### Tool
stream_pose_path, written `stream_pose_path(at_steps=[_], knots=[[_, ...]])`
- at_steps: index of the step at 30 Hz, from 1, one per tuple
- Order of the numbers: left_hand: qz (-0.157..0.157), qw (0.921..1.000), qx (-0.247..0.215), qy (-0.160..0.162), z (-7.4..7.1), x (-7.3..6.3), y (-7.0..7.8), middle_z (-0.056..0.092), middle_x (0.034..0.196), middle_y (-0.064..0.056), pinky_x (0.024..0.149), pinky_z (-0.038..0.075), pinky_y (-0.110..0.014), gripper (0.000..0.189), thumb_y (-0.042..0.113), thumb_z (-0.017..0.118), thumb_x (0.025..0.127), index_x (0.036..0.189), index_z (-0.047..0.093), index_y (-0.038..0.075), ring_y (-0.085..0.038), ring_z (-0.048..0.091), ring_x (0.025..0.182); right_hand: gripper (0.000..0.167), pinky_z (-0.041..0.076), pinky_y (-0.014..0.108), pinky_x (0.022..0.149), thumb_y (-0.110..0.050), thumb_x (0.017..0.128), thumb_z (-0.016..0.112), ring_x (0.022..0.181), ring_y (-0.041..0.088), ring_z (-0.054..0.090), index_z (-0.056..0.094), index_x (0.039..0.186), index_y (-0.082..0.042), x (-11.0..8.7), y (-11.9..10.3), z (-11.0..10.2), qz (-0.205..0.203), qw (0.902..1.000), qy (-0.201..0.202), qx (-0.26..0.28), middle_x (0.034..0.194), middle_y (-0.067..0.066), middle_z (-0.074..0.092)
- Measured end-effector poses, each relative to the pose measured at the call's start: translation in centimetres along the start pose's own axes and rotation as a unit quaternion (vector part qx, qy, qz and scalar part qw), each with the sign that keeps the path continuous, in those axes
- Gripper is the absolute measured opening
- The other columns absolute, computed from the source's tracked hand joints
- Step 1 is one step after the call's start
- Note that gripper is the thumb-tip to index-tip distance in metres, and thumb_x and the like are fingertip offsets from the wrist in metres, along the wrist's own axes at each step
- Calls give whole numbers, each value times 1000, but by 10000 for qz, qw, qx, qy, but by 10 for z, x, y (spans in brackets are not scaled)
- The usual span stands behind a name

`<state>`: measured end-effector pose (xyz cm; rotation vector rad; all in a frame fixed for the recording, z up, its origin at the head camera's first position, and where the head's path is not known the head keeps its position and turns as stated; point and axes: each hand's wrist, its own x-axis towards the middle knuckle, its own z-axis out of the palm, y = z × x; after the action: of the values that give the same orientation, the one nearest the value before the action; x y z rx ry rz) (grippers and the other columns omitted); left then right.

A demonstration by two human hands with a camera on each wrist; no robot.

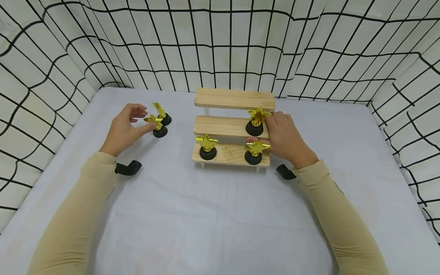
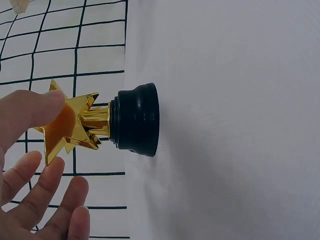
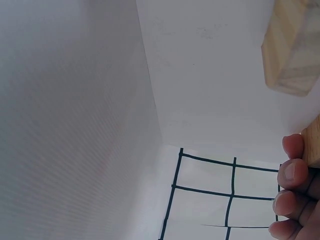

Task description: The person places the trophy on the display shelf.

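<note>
Black grid lines [image 1: 230, 46] cross the white walls behind and beside a table [image 1: 220, 214] spread with white cloth. Beige sleeves cover both forearms, the left sleeve [image 1: 73, 217] and the right sleeve [image 1: 343, 217] reaching in from the near side. Between the hands stands a three-tier wooden rack [image 1: 220, 127]: its middle tier carries one gold star trophy [image 1: 255, 124] at the right end, and its bottom tier carries two, a left trophy [image 1: 207, 152] and a right trophy [image 1: 253, 157], all upright on black bases. The right hand [image 1: 288, 137] grips the middle tier's right end, thumb below the board, fingers beside the trophy there. The left hand [image 1: 123, 129] has its thumb over the star of a nearer loose trophy [image 1: 160, 132], its fingers well apart from the thumb; whether they touch the star, I cannot tell. That trophy stands on the cloth left of the rack, just beside a farther loose trophy [image 1: 166, 119]
</note>
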<state>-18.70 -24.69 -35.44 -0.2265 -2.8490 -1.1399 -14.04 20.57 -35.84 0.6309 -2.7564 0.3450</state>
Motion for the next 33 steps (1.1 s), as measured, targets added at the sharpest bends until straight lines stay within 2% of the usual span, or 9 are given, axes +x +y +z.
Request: stream_pose_path(at_steps=[9, 14, 22, 26, 33], knots=[[-173, 9997, -153, -25, 9, 1, -10, 60, 136, -13, 103, 47, -30, 68, 39, 80, 91, 142, 48, 8, -21, 54, 122, 108, 37, 40, 75, -98, 76, 20, 92, 33, 52, 57, 121, -7, 1, -1, 1, 40, 10000, -27, 73, 90, 8, 53], [-211, 9988, -432, -9, 14, 3, -13, 60, 133, -9, 100, 48, -23, 66, 33, 83, 89, 141, 50, 9, -15, 55, 117, 107, 38, 40, 75, -97, 77, 24, 91, 32, 52, 57, 125, -8, 1, -1, 0, 62, 9999, -37, 151, 95, 9, 57], [-290, 9955, -902, -37, 19, 5, -16, 56, 129, 5, 97, 48, -15, 64, 24, 84, 88, 141, 51, 10, -1, 53, 112, 105, 39, 41, 77, -97, 77, 29, 92, 31, 51, 57, 127, -8, 1, -2, 0, 91, 9996, -82, 237, 99, 9, 58], [-395, 9944, -972, -105, 20, 5, -18, 55, 136, 1, 99, 48, -15, 64, 22, 83, 88, 142, 50, 10, -3, 54, 117, 108, 39, 41, 77, -97, 77, 25, 92, 32, 51, 57, 126, -7, 2, -2, 1, 67, 9997, -67, 214, 99, 10, 58], [-413, 9928, -1104, -189, 21, 5, -18, 54, 142, -6, 97, 49, -13, 66, 19, 83, 88, 144, 48, 11, -3, 55, 116, 105, 37, 39, 77, -97, 77, 32, 93, 30, 50, 57, 126, -8, 1, -1, 0, 168, 9994, -149, 266, 97, 9, 57]])
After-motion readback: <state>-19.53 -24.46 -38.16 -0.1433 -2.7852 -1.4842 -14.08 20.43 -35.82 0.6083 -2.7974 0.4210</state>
